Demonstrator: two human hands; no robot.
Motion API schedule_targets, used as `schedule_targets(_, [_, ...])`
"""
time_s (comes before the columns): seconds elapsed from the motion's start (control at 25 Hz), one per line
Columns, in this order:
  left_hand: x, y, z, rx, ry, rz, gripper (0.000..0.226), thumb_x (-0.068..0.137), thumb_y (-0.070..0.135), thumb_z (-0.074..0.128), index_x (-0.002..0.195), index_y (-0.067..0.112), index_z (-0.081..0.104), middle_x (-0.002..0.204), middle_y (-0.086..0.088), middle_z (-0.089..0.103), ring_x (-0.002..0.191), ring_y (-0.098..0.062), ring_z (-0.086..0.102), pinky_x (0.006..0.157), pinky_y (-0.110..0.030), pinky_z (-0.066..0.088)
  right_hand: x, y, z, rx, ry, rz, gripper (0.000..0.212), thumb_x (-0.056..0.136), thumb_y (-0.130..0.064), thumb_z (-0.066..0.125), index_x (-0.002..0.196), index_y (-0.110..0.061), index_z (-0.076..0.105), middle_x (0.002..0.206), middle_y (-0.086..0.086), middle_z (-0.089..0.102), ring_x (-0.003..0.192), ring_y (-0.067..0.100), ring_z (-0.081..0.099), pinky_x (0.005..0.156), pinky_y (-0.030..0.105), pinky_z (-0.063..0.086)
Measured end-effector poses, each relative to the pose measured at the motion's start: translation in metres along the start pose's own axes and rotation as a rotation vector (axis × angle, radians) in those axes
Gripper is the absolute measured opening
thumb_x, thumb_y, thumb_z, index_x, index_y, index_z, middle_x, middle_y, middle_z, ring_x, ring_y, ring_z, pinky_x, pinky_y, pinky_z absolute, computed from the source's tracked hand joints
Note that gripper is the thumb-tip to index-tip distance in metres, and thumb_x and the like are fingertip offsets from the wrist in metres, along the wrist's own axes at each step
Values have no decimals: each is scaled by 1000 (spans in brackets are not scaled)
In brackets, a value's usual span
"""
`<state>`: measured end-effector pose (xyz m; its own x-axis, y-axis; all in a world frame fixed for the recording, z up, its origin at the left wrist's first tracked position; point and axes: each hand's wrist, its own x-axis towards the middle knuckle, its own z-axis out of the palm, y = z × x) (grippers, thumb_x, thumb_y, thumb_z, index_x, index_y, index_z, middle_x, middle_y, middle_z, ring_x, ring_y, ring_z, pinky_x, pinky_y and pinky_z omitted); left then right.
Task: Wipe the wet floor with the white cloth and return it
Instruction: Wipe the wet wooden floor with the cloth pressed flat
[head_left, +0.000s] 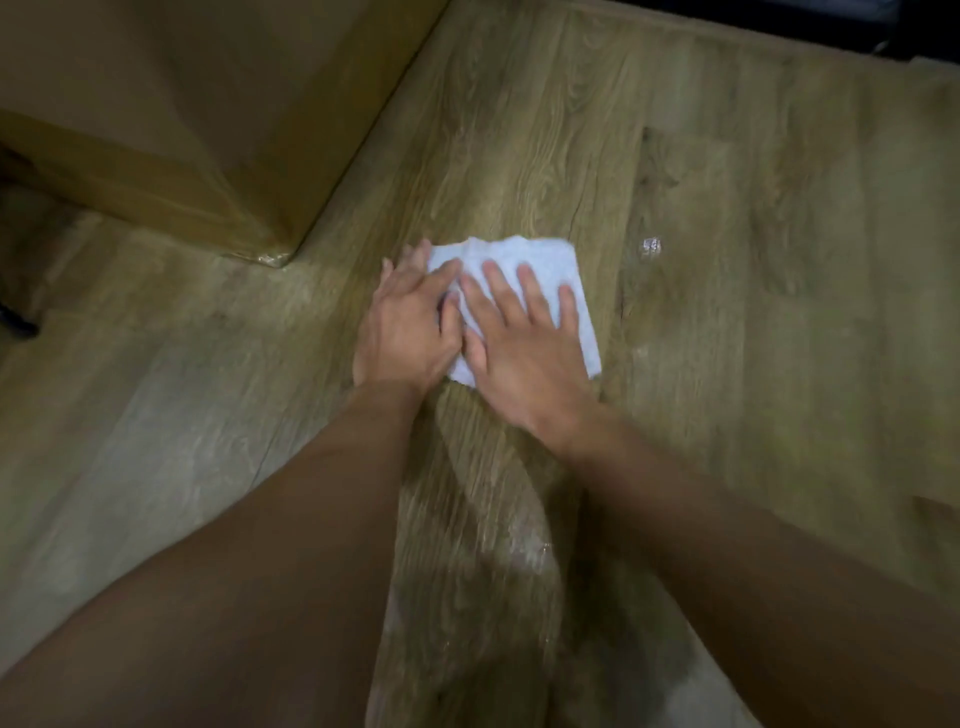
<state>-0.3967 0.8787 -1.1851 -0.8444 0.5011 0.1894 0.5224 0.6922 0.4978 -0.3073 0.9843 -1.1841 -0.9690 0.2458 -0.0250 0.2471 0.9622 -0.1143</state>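
A folded white cloth lies flat on the wooden floor in the middle of the head view. My right hand presses on it with fingers spread. My left hand rests on the cloth's left edge, fingers partly over it and partly on the floor. Neither hand grips the cloth; both push down on it. A shiny wet streak runs along the plank between my forearms. A small glint of water sits to the right of the cloth.
A large cardboard box stands at the upper left, its corner close to my left hand. A dark object lies at the left edge. A dark strip borders the floor at the top right.
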Motion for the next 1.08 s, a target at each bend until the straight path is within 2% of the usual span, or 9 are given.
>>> schedule_targets(0.12, [-5,3,0,85,-46,75,40,98,21,43,136,13,53,150,-13,39,142,-28,32,121,-39,12,-35,15,-4,-3,-31,1,59,98,-51,13,153,-28,20,161,-4,17,149,21,10,119,50,5])
schedule_targets(0.32, [32,14,-2,519,-173,-47,50,103,23,22,149,2,24,157,-20,18,148,-34,9,120,-51,4,45,27,-13,75,-189,-12,56,100,-52,14,153,-37,3,162,-13,-4,149,15,-8,118,48,-7])
schedule_targets(0.4, [35,27,-5,495,-161,-57,52,101,20,28,147,-3,24,155,-23,21,147,-34,13,119,-49,8,47,21,-12,79,-184,7,56,101,-46,14,154,-32,2,162,-11,-5,149,17,-9,118,49,-7])
schedule_targets(0.52, [-31,49,1,290,-187,58,50,95,10,36,143,-4,35,151,-22,33,143,-31,27,120,-39,13,-20,22,-9,49,-85,-16,57,100,-39,14,155,-26,8,163,-7,4,150,19,-1,119,48,-2])
schedule_targets(0.6, [-82,61,-1,242,-261,162,57,90,17,30,139,-9,40,147,-26,38,140,-35,33,120,-43,17,-79,30,-9,51,-49,-40,59,97,-41,10,154,-25,16,162,-7,13,149,19,7,119,45,4])
schedule_targets(0.72, [-58,68,6,448,-411,222,73,87,32,8,149,-6,18,157,-23,15,148,-33,12,121,-42,5,-85,53,-17,75,-101,-6,54,102,-41,16,153,-28,14,161,-10,12,149,13,6,119,40,2])
schedule_targets(0.8, [-5,77,26,526,-441,134,66,95,29,18,151,-3,2,159,-20,-2,149,-31,-2,121,-44,0,-29,70,-23,97,-139,24,54,103,-40,20,154,-30,5,162,-11,2,149,12,-1,120,40,-2])
schedule_targets(0.92, [44,87,38,573,-553,-10,64,99,22,26,152,-1,-3,160,-19,-7,148,-32,-6,120,-49,0,24,80,-29,123,-267,78,63,99,-34,29,154,-28,-1,162,-10,-5,149,14,-6,120,43,-5])
schedule_targets(1.08, [-26,107,33,530,-501,131,66,97,29,21,151,1,-2,159,-20,-4,148,-31,-4,121,-45,-2,-69,83,-24,116,-125,82,56,102,-38,13,155,-22,8,163,-6,4,150,15,-1,121,43,-1])
